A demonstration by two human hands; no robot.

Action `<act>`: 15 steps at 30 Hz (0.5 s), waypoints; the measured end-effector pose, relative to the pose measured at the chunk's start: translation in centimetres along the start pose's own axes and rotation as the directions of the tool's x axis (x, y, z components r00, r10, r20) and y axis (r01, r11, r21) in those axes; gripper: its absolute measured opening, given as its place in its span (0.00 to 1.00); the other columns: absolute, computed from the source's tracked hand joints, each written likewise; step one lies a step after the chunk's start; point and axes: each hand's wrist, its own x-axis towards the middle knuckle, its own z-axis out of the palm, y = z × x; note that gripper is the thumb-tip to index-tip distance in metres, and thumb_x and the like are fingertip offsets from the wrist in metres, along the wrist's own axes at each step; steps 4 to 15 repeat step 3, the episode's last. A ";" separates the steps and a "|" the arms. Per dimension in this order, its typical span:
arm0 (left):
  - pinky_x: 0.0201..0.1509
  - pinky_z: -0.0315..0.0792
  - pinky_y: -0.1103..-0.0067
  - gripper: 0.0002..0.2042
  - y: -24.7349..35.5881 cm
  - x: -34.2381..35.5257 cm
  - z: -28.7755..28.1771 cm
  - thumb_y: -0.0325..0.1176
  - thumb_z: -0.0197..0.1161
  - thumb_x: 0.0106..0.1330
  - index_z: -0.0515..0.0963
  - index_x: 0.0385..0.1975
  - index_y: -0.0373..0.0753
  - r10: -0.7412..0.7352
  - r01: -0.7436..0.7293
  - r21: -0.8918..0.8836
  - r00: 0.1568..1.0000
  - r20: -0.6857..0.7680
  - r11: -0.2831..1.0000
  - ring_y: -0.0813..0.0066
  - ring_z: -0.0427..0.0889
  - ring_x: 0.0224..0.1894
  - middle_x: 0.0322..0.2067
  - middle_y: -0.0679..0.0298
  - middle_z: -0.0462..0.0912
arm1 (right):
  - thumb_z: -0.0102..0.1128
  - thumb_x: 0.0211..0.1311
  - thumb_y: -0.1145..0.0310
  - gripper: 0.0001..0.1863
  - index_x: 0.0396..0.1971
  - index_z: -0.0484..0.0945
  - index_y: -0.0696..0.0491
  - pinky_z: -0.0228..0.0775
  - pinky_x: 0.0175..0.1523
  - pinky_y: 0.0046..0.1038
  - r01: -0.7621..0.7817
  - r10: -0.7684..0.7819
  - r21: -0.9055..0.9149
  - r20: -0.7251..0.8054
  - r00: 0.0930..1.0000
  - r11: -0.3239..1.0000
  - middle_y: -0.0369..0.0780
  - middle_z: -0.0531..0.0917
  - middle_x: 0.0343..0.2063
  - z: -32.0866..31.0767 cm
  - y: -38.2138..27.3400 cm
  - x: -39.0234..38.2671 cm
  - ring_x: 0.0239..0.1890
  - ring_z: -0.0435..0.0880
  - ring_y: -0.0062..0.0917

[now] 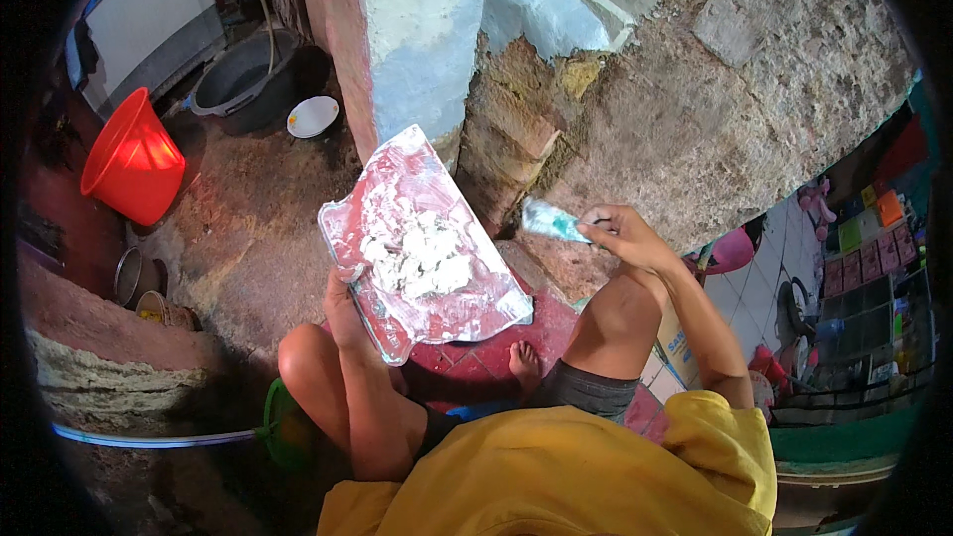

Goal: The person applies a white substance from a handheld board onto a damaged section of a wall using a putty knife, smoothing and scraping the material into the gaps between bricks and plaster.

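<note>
My left hand (343, 316) grips the lower left edge of a reddish, irregularly shaped board (393, 334) in front of my knees. White smears cover much of the board, and a lumpy heap of white paste (422, 256) lies on its middle. My right hand (631, 238), above my right knee, pinches a small flat scraper (553, 220), whitish with a green patch. The scraper is a little blurred and points left toward the wall's foot, apart from the board. Part of my left hand's fingers is hidden beneath the board.
A rough, crumbling wall (715, 119) rises ahead, beside a pale blue painted pillar (417, 50). To the left are a red bucket (136, 161), a black tub (238, 89) and a white bowl (314, 117). A tiled room (759, 278) with shelves opens at right.
</note>
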 end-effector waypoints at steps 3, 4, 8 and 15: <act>0.53 0.70 0.68 0.21 -0.2 -0.1 0.3 0.39 0.48 0.62 0.67 0.50 0.31 -0.016 0.015 0.044 1.000 0.025 0.999 0.61 0.76 0.46 0.46 0.54 0.75 | 0.54 0.61 0.70 0.16 0.48 0.68 0.57 0.65 0.41 0.18 -0.048 0.048 0.152 0.004 0.999 0.987 0.34 0.77 0.37 -0.1 0.0 -2.5 0.32 0.71 0.13; 0.53 0.70 0.68 0.21 -0.2 -0.1 0.3 0.39 0.48 0.62 0.67 0.50 0.31 -0.016 0.015 0.044 1.000 0.025 0.999 0.61 0.76 0.46 0.46 0.54 0.75 | 0.54 0.61 0.70 0.16 0.48 0.68 0.57 0.65 0.41 0.18 -0.048 0.048 0.152 0.004 0.999 0.987 0.34 0.77 0.37 -0.1 0.0 -2.5 0.32 0.71 0.13; 0.53 0.70 0.68 0.21 -0.2 -0.1 0.3 0.39 0.48 0.62 0.67 0.50 0.31 -0.016 0.015 0.044 1.000 0.025 0.999 0.61 0.76 0.46 0.46 0.54 0.75 | 0.54 0.61 0.70 0.16 0.48 0.68 0.57 0.65 0.41 0.18 -0.048 0.048 0.152 0.004 0.999 0.987 0.34 0.77 0.37 -0.1 0.0 -2.5 0.32 0.71 0.13; 0.53 0.70 0.68 0.21 -0.2 -0.1 0.3 0.39 0.48 0.62 0.67 0.50 0.31 -0.016 0.015 0.044 1.000 0.025 0.999 0.61 0.76 0.46 0.46 0.54 0.75 | 0.54 0.61 0.70 0.16 0.48 0.68 0.57 0.65 0.41 0.18 -0.048 0.048 0.152 0.004 0.999 0.987 0.34 0.77 0.37 -0.1 0.0 -2.5 0.32 0.71 0.13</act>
